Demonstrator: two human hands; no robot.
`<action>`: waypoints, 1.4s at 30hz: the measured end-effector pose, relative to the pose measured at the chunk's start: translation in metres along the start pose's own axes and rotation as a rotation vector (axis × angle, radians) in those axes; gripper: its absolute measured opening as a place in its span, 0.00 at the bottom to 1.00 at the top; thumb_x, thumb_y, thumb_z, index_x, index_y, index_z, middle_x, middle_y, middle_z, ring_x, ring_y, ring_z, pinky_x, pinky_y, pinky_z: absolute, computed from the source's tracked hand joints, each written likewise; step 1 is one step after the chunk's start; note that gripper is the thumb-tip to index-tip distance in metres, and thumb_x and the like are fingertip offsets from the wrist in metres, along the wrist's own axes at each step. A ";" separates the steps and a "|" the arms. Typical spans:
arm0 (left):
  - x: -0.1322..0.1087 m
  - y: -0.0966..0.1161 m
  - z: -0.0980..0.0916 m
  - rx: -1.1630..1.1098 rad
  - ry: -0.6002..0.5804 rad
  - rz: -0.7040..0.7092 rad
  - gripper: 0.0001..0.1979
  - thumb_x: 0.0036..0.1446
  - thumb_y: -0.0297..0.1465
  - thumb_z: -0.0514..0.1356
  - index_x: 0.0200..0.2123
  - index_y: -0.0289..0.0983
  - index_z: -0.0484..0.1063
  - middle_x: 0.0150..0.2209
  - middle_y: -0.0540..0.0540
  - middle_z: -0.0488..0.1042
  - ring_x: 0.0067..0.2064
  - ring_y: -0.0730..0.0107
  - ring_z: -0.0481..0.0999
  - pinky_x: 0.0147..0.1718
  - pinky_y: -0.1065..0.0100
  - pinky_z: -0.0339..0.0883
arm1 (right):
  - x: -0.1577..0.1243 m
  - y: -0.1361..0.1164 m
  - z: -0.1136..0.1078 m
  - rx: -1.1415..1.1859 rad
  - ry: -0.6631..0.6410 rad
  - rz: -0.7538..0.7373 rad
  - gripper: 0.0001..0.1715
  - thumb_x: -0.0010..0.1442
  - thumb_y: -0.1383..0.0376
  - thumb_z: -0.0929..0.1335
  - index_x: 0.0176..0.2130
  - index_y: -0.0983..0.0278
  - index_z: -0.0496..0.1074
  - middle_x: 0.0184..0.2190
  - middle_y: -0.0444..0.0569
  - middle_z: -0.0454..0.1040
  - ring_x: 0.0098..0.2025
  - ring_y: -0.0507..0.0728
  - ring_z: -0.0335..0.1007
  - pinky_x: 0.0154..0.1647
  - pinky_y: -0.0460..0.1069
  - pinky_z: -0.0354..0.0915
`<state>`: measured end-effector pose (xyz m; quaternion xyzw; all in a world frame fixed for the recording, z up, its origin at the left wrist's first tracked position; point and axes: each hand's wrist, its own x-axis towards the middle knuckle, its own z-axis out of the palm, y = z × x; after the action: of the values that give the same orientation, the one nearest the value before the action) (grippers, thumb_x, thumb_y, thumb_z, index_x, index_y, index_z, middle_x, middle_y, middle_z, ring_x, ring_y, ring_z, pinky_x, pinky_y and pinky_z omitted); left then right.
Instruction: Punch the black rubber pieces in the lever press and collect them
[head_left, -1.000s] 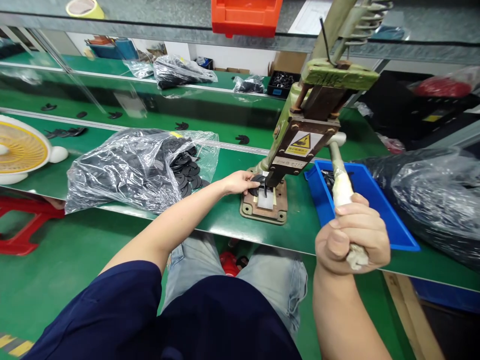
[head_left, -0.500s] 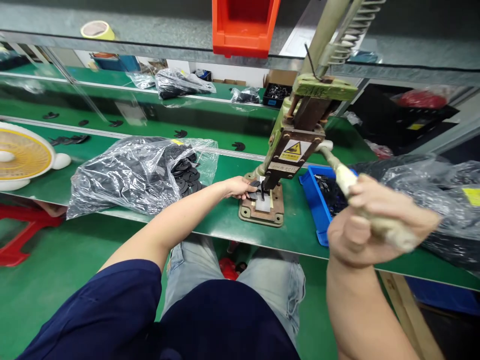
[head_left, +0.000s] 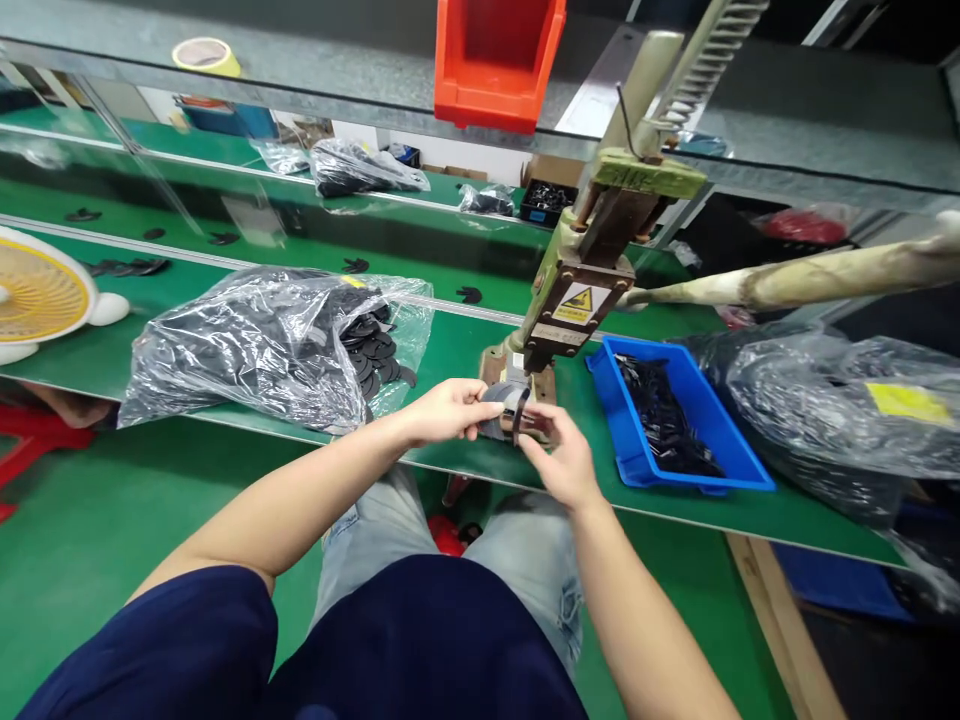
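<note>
Just in front of the hand press (head_left: 574, 300), my left hand (head_left: 452, 410) pinches a flat dark plastic piece (head_left: 495, 412) between thumb and fingers. My right hand (head_left: 559, 455) is closed at the right side of that piece, its thumb and fingertips at a narrow black strip (head_left: 519, 415). Whether the strip is joined to the flat piece I cannot tell. Both hands hang over the front of the press base, hiding part of it. The press lever (head_left: 787, 280) stands free, raised out to the right.
Left of the press lies a clear bag (head_left: 247, 345) spilling flat black parts (head_left: 371, 355). A blue bin (head_left: 739, 465) of black pieces stands right, beside another filled bag (head_left: 810, 400). An orange bin (head_left: 487, 105) sits on the shelf above. A fan (head_left: 37, 290) is at far left.
My right hand has let go of the press lever and come to the black strip. The lever has swung up. My left hand has drawn the dark piece toward me, off the press.
</note>
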<state>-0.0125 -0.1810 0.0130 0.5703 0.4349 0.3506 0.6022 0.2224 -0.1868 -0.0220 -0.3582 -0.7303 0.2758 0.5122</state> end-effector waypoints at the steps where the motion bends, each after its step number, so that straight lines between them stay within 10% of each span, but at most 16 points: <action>1: -0.004 0.000 0.005 -0.003 -0.017 0.010 0.23 0.58 0.49 0.68 0.30 0.37 0.67 0.20 0.53 0.70 0.20 0.77 0.69 0.20 0.75 0.57 | -0.008 0.002 0.009 0.011 -0.023 0.032 0.17 0.61 0.59 0.73 0.50 0.57 0.75 0.40 0.47 0.82 0.38 0.54 0.80 0.39 0.51 0.78; 16: -0.010 0.002 0.014 0.067 -0.114 -0.013 0.22 0.60 0.51 0.66 0.34 0.36 0.69 0.25 0.53 0.70 0.22 0.75 0.71 0.21 0.74 0.59 | -0.022 -0.003 0.007 -0.148 -0.081 -0.025 0.10 0.65 0.62 0.69 0.47 0.60 0.74 0.39 0.48 0.79 0.40 0.54 0.75 0.45 0.52 0.71; 22: -0.022 0.004 0.020 0.384 0.239 0.339 0.15 0.63 0.44 0.65 0.39 0.38 0.73 0.36 0.48 0.72 0.37 0.70 0.72 0.39 0.67 0.68 | -0.019 -0.006 -0.002 -0.265 -0.175 -0.135 0.10 0.65 0.64 0.68 0.47 0.60 0.75 0.41 0.51 0.79 0.43 0.56 0.75 0.47 0.53 0.71; 25: -0.022 0.006 0.026 0.548 0.230 0.436 0.15 0.64 0.41 0.64 0.30 0.38 0.73 0.35 0.47 0.69 0.41 0.67 0.71 0.43 0.64 0.66 | -0.021 -0.006 0.000 -0.281 -0.185 -0.164 0.09 0.65 0.65 0.68 0.46 0.61 0.75 0.40 0.52 0.80 0.42 0.56 0.75 0.46 0.54 0.71; 34: -0.010 -0.008 0.033 0.207 0.183 0.241 0.17 0.59 0.45 0.68 0.33 0.38 0.71 0.34 0.51 0.69 0.34 0.72 0.69 0.36 0.69 0.66 | -0.030 -0.008 -0.005 -0.227 -0.089 -0.145 0.11 0.65 0.67 0.69 0.48 0.59 0.74 0.42 0.50 0.81 0.45 0.55 0.77 0.49 0.53 0.73; 42: -0.005 -0.012 0.040 -0.133 -0.108 0.059 0.21 0.58 0.49 0.68 0.37 0.37 0.71 0.30 0.51 0.73 0.27 0.72 0.72 0.25 0.70 0.69 | -0.021 -0.029 -0.032 -0.246 -0.207 0.023 0.14 0.68 0.61 0.67 0.51 0.57 0.77 0.43 0.48 0.83 0.44 0.53 0.80 0.48 0.50 0.75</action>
<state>0.0218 -0.2026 0.0003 0.5598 0.3606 0.3649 0.6506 0.2500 -0.2200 -0.0013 -0.3962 -0.8032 0.2257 0.3834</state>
